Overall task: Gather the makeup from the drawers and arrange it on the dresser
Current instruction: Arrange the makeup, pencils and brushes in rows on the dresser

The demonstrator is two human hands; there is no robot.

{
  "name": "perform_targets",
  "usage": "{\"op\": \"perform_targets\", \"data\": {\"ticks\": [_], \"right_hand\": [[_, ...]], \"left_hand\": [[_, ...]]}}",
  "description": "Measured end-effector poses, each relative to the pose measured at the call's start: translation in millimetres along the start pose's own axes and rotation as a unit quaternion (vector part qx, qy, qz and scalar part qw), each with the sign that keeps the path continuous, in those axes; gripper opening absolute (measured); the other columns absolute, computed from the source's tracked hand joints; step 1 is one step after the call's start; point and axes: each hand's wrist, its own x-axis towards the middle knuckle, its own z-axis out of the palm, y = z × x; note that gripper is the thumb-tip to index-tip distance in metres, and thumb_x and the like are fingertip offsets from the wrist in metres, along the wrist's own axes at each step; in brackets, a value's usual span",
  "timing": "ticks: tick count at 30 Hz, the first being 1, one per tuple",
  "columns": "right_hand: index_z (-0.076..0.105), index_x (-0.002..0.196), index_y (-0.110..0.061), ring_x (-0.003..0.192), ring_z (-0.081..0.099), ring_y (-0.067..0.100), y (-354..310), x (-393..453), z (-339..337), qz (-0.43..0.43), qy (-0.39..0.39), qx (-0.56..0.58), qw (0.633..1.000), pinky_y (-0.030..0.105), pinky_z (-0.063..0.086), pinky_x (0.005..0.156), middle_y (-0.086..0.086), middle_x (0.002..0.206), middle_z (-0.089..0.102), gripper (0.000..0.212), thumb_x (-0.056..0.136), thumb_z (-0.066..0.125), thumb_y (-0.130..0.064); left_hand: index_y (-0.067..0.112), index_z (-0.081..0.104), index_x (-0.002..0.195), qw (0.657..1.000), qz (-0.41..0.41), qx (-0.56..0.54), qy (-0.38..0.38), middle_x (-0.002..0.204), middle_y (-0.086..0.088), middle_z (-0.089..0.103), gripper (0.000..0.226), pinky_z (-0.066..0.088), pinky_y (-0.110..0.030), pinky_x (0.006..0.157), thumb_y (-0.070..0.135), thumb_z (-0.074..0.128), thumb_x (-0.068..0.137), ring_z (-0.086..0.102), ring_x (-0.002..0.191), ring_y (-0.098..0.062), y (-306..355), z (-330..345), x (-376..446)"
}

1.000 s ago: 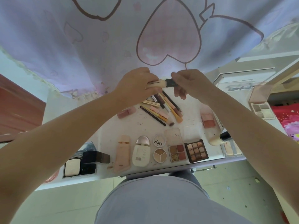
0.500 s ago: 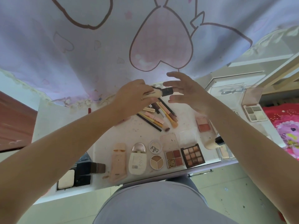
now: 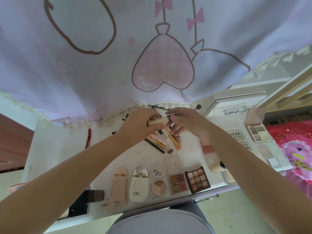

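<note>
We held a small beige makeup tube (image 3: 157, 122) above the far part of the white dresser surface (image 3: 67, 149), just in front of the fringed edge of the pale curtain (image 3: 101, 65) printed with hearts and bows. Our left hand (image 3: 140, 124) had its fingers curled round the tube's pale body. Our right hand (image 3: 187, 122) met the tube at its dark cap end, thumb and forefinger closed on the cap and the other fingers loosely bent beneath. The tube lay roughly level between the two hands.

Directly under the hands lay a cluster of pencils and brushes (image 3: 162, 141), slanting toward the near right. Near the front edge of the surface stood a row of makeup: a peach tube (image 3: 118, 188) lying flat, a cream bottle with a metallic cap (image 3: 139, 184), a round compact with its lid open (image 3: 159, 180), a four-pan palette (image 3: 179, 182) and a nine-pan eyeshadow palette (image 3: 197, 179). A blush compact (image 3: 208, 147) lay just beside our right forearm, and an open pink-lidded palette (image 3: 258, 130) sat at the far right. A red pencil (image 3: 88, 138) lay apart at the left. A black compact (image 3: 79, 206) sat at the near left.
</note>
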Motion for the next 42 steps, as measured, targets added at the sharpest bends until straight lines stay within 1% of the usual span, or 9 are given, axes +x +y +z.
{"op": "perform_targets", "data": {"ticks": [5,11,15,18,23,29,33,37,42], "right_hand": [[0.061,0.084,-0.009,0.059,0.055,0.017,8.4,0.0,3.2,0.004,0.032,0.052,0.998,0.028,0.048,0.064,0.003,0.064,0.061,0.013,0.088,0.053,0.0],[0.058,0.09,-0.013,0.052,0.057,0.014,16.4,-1.6,5.7,0.036,0.016,0.066,0.997,0.023,0.05,0.053,0.005,0.068,0.06,0.012,0.086,0.056,-0.002],[0.062,0.089,-0.013,0.052,0.064,0.01,19.2,-1.8,6.5,0.068,0.008,0.076,0.995,0.018,0.054,0.051,0.01,0.076,0.065,0.013,0.085,0.058,-0.002],[0.064,0.086,-0.009,0.053,0.065,0.007,19.3,-0.4,4.0,0.075,0.014,0.032,0.997,0.015,0.054,0.053,0.008,0.074,0.065,0.011,0.084,0.059,0.001],[0.065,0.097,-0.004,0.053,0.056,0.004,25.3,19.5,-22.6,0.072,0.155,-0.221,0.96,0.002,0.045,0.05,0.0,0.071,0.06,0.018,0.08,0.062,-0.002],[0.067,0.099,-0.002,0.097,0.058,0.025,49.2,46.3,-63.8,0.147,0.25,-0.353,0.89,0.018,0.037,0.063,0.012,0.103,0.065,0.023,0.076,0.064,-0.007],[0.048,0.063,-0.006,0.08,0.049,0.026,65.3,56.5,-71.1,0.192,0.244,-0.392,0.866,0.018,0.03,0.049,0.013,0.075,0.049,0.019,0.079,0.051,0.004],[0.06,0.097,0.005,0.1,0.057,0.033,78.1,65.1,-76.9,0.208,0.258,-0.4,0.855,0.027,0.039,0.07,0.021,0.1,0.06,0.023,0.081,0.044,0.006],[0.058,0.101,0.006,0.103,0.056,0.034,85.2,69.8,-78.1,0.22,0.251,-0.4,0.854,0.028,0.039,0.073,0.022,0.106,0.061,0.025,0.081,0.044,0.006]], "left_hand": [[0.021,0.056,0.09,0.999,-0.013,-0.043,-0.024,0.075,0.02,0.05,0.011,0.04,-0.009,0.066,0.015,0.064,0.084,0.048,0.07,0.003,-3.6,3.1,-1.8],[0.009,0.063,0.108,0.996,-0.034,-0.076,-0.037,0.092,0.009,0.052,0.025,0.047,-0.023,0.089,0.006,0.062,0.084,0.057,0.094,-0.012,-11.5,10.6,-2.9],[0.018,0.062,0.095,0.992,-0.053,-0.101,-0.061,0.086,0.018,0.05,0.018,0.047,-0.009,0.075,0.006,0.064,0.082,0.058,0.083,-0.005,-15.7,20.3,-1.9],[0.022,0.059,0.093,0.987,-0.071,-0.121,-0.078,0.086,0.019,0.054,0.019,0.045,-0.004,0.067,0.007,0.064,0.083,0.058,0.079,0.002,-17.6,24.7,2.1],[0.013,0.055,0.119,0.99,-0.089,-0.04,-0.103,0.11,0.004,0.056,0.03,0.041,-0.017,0.085,0.018,0.056,0.089,0.049,0.095,-0.004,-35.2,33.5,9.7],[0.016,0.051,0.125,0.973,-0.148,0.082,-0.156,0.129,-0.002,0.052,0.033,0.042,-0.027,0.096,0.026,0.049,0.093,0.051,0.115,-0.016,-63.2,47.8,16.2],[0.015,0.049,0.126,0.961,-0.166,0.156,-0.16,0.131,-0.005,0.048,0.034,0.043,-0.033,0.099,0.025,0.045,0.094,0.048,0.118,-0.02,-76.3,53.6,19.1],[0.014,0.049,0.126,0.953,-0.17,0.174,-0.179,0.132,-0.004,0.046,0.034,0.042,-0.034,0.1,0.026,0.044,0.094,0.046,0.12,-0.02,-89.1,56.2,14.1],[0.016,0.051,0.124,0.954,-0.19,0.158,-0.167,0.131,-0.002,0.046,0.032,0.044,-0.038,0.099,0.025,0.044,0.094,0.046,0.119,-0.02,-99.0,54.4,10.1]]}}
